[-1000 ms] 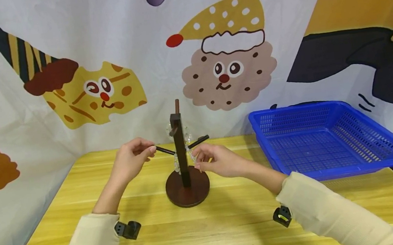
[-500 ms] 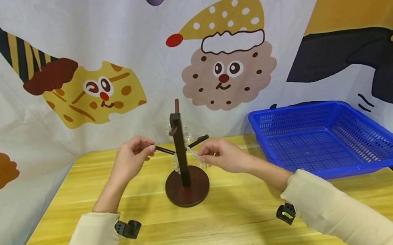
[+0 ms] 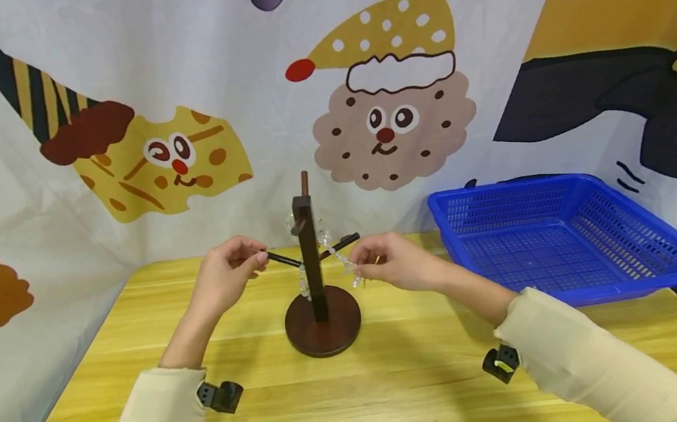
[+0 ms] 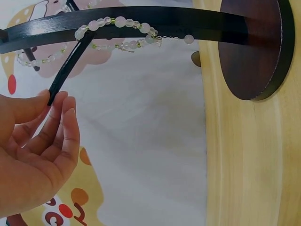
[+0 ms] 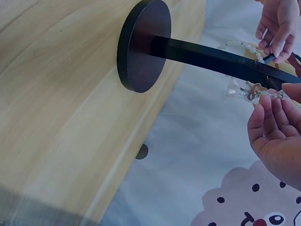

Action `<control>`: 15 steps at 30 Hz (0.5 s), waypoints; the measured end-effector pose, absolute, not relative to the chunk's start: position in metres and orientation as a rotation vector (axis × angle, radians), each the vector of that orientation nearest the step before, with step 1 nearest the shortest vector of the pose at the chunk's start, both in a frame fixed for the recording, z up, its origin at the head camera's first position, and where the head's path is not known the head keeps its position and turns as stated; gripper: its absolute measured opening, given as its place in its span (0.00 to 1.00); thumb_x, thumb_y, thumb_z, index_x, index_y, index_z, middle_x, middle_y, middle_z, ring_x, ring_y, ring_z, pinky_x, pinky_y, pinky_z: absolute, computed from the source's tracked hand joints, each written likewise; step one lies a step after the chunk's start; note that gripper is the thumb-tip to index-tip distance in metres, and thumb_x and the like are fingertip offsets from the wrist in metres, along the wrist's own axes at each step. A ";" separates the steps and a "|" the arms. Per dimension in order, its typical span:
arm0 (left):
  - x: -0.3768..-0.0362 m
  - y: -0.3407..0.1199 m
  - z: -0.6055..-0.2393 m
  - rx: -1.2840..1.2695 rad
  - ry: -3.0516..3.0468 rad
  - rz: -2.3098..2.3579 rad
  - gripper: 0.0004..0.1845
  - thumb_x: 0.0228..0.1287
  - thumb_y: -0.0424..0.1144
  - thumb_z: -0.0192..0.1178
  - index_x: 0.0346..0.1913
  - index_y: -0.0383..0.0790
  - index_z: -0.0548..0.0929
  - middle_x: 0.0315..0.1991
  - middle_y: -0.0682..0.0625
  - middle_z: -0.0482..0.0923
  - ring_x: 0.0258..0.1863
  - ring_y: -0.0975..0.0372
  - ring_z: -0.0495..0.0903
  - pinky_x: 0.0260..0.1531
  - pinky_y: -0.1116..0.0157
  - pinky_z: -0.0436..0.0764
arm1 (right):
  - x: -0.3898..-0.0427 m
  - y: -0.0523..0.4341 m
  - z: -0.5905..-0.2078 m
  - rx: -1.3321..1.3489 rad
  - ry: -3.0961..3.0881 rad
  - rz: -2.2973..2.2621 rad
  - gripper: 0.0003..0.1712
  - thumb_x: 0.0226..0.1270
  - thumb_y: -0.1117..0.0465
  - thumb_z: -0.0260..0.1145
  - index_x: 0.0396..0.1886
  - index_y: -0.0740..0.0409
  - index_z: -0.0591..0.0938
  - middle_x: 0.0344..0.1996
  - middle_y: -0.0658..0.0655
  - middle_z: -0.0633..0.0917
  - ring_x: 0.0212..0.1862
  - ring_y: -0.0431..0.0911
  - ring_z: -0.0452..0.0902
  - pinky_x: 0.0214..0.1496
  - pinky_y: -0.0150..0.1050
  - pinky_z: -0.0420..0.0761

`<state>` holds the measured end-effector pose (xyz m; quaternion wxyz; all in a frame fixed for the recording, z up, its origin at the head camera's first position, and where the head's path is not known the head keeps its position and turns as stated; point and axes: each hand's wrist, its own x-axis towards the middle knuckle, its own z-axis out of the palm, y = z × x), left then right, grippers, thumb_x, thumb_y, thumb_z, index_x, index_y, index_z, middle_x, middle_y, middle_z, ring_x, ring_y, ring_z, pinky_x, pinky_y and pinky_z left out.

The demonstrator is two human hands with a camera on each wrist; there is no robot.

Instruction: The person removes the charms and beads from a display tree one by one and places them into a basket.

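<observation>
Left hand (image 3: 226,272) pinches a stand peg (image 3: 282,258); right hand (image 3: 397,265) pinches a beaded bracelet (image 3: 344,260).

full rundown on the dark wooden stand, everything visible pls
The dark brown wooden stand stands upright on the yellow wooden table, left of the blue plastic basket. It has a round disc base, a square post with a thin top peg, and slim black side pegs. The left hand pinches the left peg's tip. A clear beaded bracelet hangs from the right peg, pinched by the right hand.
</observation>
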<state>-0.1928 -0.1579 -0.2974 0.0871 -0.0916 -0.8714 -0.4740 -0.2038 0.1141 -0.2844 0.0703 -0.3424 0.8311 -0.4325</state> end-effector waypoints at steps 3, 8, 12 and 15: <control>-0.193 -0.158 -0.298 -0.267 -2.601 -1.412 0.09 0.65 0.34 0.54 0.42 0.32 0.79 0.34 0.39 0.80 0.31 0.57 0.80 0.32 0.65 0.79 | -0.203 0.118 -0.281 -1.037 2.498 -1.320 0.04 0.60 0.71 0.61 0.34 0.68 0.78 0.25 0.53 0.79 0.28 0.43 0.73 0.27 0.34 0.72; -0.195 -0.158 -0.300 -0.266 -2.605 -1.414 0.09 0.66 0.34 0.53 0.43 0.32 0.78 0.35 0.39 0.80 0.32 0.57 0.79 0.32 0.66 0.79 | -0.202 0.125 -0.276 -1.003 2.521 -1.320 0.03 0.61 0.71 0.60 0.35 0.67 0.79 0.27 0.58 0.80 0.29 0.43 0.74 0.30 0.35 0.75; -0.195 -0.158 -0.301 -0.272 -2.598 -1.416 0.09 0.66 0.34 0.53 0.43 0.32 0.78 0.35 0.40 0.80 0.32 0.57 0.79 0.32 0.66 0.79 | -0.201 0.130 -0.272 -0.951 2.553 -1.310 0.04 0.62 0.70 0.59 0.35 0.65 0.79 0.27 0.59 0.80 0.30 0.44 0.74 0.32 0.36 0.75; -0.196 -0.158 -0.301 -0.279 -2.596 -1.413 0.08 0.66 0.34 0.53 0.43 0.32 0.79 0.34 0.42 0.81 0.32 0.57 0.79 0.32 0.66 0.79 | -0.201 0.134 -0.268 -0.932 2.567 -1.314 0.04 0.62 0.70 0.59 0.36 0.64 0.79 0.28 0.60 0.80 0.31 0.45 0.74 0.34 0.37 0.76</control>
